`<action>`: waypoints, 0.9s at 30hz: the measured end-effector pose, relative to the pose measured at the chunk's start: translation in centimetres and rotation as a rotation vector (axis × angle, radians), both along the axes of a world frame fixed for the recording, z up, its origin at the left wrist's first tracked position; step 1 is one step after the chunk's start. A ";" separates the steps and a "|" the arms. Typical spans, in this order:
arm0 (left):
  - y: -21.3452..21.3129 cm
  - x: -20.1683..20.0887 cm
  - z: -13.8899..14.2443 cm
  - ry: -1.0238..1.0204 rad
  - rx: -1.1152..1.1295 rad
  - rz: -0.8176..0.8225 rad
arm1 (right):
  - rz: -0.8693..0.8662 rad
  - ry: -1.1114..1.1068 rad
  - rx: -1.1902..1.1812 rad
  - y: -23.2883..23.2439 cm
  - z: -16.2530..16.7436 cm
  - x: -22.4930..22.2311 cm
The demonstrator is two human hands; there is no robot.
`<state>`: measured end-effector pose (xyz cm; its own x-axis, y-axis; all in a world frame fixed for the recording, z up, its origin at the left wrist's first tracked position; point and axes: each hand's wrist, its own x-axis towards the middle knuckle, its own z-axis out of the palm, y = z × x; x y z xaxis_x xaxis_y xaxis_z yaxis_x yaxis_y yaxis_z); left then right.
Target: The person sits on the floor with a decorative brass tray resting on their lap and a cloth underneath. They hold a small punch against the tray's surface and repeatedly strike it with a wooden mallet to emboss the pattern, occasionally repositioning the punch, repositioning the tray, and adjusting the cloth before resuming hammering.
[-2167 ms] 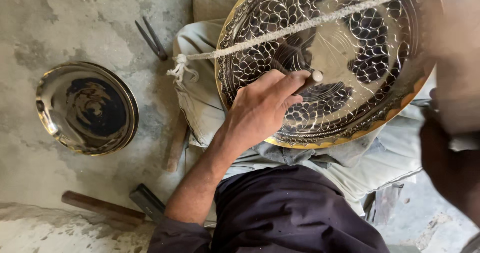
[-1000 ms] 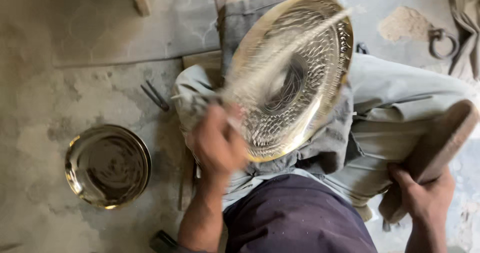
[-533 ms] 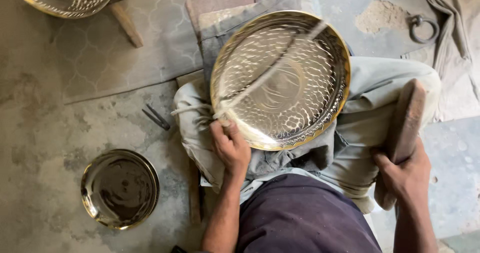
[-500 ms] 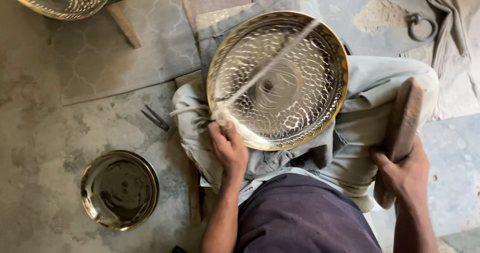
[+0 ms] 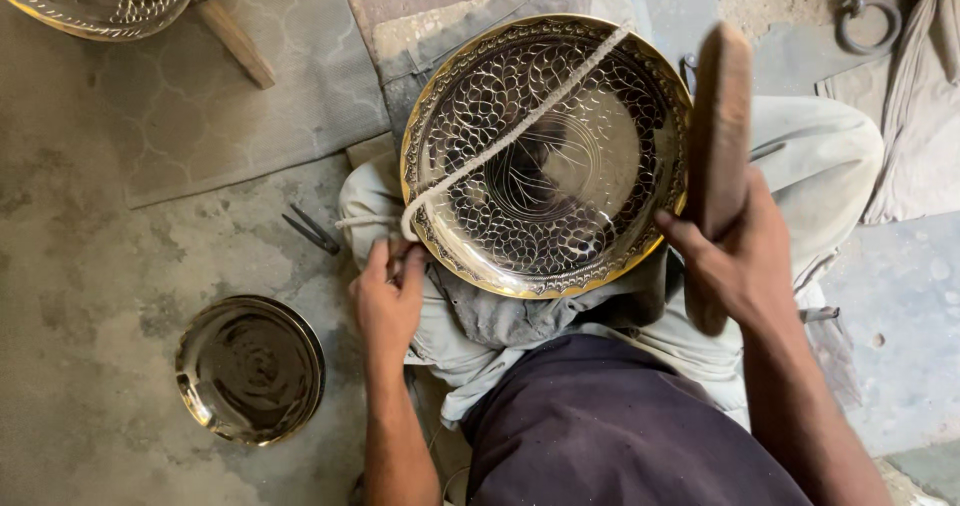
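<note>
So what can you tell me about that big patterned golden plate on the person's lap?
The plate is round, shiny and brass-like, with a scale-like pattern chased around a smoother centre and a decorated raised rim. It rests tilted on the cloth-covered lap. A pale cord stretches diagonally across its face. The left hand sits at its lower left edge by the cord's end; the right hand holds a wooden mallet beside its right rim.

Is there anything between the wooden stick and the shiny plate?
Nothing visible. The right hand holds the wooden mallet beside the brass plate's right rim. Only the cord crosses the plate's face; the left hand is at the lower-left rim.
</note>
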<state>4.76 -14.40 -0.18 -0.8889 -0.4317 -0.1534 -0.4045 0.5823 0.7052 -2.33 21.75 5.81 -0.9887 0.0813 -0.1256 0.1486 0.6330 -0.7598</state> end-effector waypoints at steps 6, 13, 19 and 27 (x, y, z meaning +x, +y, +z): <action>-0.9 2.5 0.9 0.109 0.024 0.102 | 0.031 0.083 0.076 -2.8 0.6 -2.7; 1.6 -0.9 -0.6 0.163 -0.094 0.050 | 0.078 0.110 0.120 -2.8 0.5 -2.7; -0.3 -0.6 -1.8 -0.050 -0.133 0.200 | 0.038 0.001 0.052 -1.3 1.0 -2.1; -3.4 5.0 -3.9 -0.162 -0.223 0.158 | -0.175 0.003 -0.012 5.9 0.1 -0.4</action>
<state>9.75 -17.82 -4.12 -0.7797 -0.6015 -0.1740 -0.5992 0.6360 0.4863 -2.71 27.62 5.93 -0.9600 0.2509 -0.1244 0.2533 0.5884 -0.7678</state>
